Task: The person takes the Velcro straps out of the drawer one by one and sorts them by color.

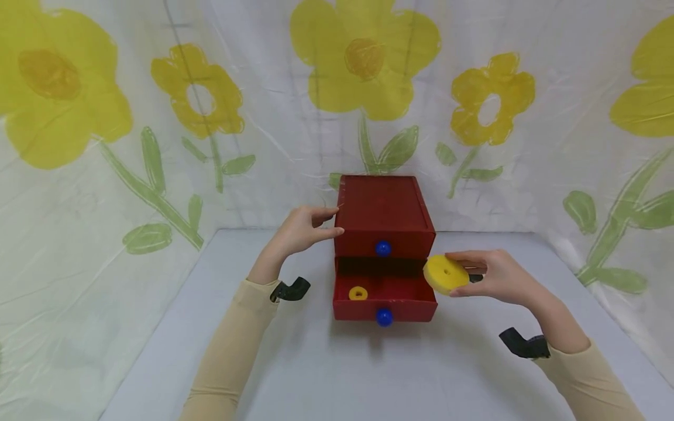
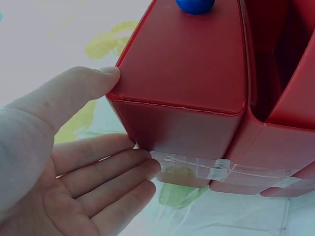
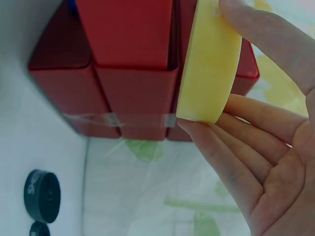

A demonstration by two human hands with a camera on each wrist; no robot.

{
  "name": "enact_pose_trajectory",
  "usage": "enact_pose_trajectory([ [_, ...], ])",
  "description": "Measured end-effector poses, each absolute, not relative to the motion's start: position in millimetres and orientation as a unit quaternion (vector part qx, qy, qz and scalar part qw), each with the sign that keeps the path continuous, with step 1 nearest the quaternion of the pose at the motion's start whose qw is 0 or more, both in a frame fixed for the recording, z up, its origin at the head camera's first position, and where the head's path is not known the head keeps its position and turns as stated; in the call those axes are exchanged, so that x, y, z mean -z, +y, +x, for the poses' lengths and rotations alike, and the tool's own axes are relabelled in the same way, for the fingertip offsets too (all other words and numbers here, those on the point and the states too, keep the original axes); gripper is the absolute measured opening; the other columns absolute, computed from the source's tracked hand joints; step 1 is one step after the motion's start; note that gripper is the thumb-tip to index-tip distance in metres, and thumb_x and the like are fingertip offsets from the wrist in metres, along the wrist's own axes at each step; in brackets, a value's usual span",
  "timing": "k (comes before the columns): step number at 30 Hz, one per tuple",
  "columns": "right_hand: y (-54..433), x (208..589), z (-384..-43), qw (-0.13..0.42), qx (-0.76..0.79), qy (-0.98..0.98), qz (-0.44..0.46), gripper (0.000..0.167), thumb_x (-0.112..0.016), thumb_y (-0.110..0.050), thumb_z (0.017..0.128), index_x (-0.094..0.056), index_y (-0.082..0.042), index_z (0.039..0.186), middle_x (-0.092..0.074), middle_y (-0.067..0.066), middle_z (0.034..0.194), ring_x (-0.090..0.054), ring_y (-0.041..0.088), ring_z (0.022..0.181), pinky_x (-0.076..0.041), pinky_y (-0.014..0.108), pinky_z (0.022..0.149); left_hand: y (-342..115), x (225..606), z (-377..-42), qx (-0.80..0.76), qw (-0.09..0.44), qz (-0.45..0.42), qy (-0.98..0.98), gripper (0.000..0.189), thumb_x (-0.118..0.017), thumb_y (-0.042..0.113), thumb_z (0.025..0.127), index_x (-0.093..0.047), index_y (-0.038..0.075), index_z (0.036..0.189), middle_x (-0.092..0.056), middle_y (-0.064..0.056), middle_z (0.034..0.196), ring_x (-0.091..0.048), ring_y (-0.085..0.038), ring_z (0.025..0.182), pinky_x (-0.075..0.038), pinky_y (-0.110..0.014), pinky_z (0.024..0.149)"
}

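Observation:
A red cabinet of drawers [image 1: 387, 202] stands at the back of the table, its lower visible drawer [image 1: 355, 310] pulled out. In that drawer lies a small yellow ring [image 1: 358, 293]. My left hand [image 1: 300, 231] is at the cabinet's upper left side; in the left wrist view its thumb touches the front edge, the other fingers fairly straight by the side wall. My right hand [image 1: 500, 278] pinches a thick yellow disc [image 3: 209, 64] with a small centre hole, thumb on one face and fingers on the other. It is just right of the open drawer.
Blue knobs [image 1: 383, 248] stick out from the drawer fronts. Black discs [image 3: 43, 196] lie on the table to the cabinet's right, mostly hidden behind my right hand in the head view. Clear tape [image 2: 216, 169] runs across the cabinet's side. A flower-printed sheet [image 1: 274, 117] hangs behind.

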State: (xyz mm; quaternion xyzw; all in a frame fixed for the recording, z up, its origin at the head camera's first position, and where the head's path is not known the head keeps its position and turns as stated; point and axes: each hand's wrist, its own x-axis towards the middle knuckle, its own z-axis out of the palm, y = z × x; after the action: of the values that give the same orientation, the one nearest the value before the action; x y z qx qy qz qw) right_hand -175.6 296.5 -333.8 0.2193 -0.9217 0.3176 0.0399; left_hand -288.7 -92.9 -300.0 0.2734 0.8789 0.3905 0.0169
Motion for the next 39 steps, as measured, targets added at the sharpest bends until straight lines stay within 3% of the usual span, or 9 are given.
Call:
enact_pose_trajectory([
  [7,307.8,341.3,-173.4,0.053,-0.311,-0.927,0.203,0.071,-0.083,-0.041,0.068,-0.062,-0.007,0.126,-0.066,0.010,0.120,-0.068,0.019,0.098,-0.056,0.024,0.078,-92.1,299.4,-287.1,-0.395,0.022,0.266,0.879,0.059,-0.070,0.043,0.084,-0.055,0.016,0.135,-0.055,-0.008,0.136,-0.054,-0.025,0.124,-0.046,-0.044,0.101],
  [16,318.6,353.3,-172.2,0.050,-0.296,-0.939,0.171,0.076,-0.082,-0.046,0.067,-0.061,-0.005,0.127,-0.065,0.012,0.122,-0.066,0.026,0.102,-0.056,0.026,0.079,-92.6,298.7,-288.3,-0.389,0.018,0.263,0.883,0.059,-0.069,0.043,0.084,-0.055,0.017,0.135,-0.055,-0.007,0.136,-0.054,-0.024,0.124,-0.047,-0.040,0.100],
  [21,326.7,364.9,-171.1,0.028,-0.294,-0.944,0.149,0.079,-0.082,-0.046,0.067,-0.059,-0.003,0.129,-0.062,0.016,0.125,-0.064,0.033,0.105,-0.057,0.034,0.081,-92.3,299.0,-287.8,-0.392,0.020,0.263,0.881,0.059,-0.070,0.043,0.084,-0.056,0.016,0.135,-0.055,-0.007,0.136,-0.054,-0.024,0.124,-0.047,-0.040,0.100],
  [39,351.3,404.0,-170.1,-0.010,-0.305,-0.945,0.117,0.073,-0.084,-0.035,0.069,-0.058,0.000,0.128,-0.060,0.024,0.125,-0.060,0.040,0.111,-0.056,0.039,0.082,-92.3,300.4,-286.9,-0.395,0.020,0.265,0.879,0.059,-0.069,0.043,0.084,-0.055,0.017,0.135,-0.055,-0.007,0.137,-0.054,-0.024,0.124,-0.047,-0.040,0.100],
])
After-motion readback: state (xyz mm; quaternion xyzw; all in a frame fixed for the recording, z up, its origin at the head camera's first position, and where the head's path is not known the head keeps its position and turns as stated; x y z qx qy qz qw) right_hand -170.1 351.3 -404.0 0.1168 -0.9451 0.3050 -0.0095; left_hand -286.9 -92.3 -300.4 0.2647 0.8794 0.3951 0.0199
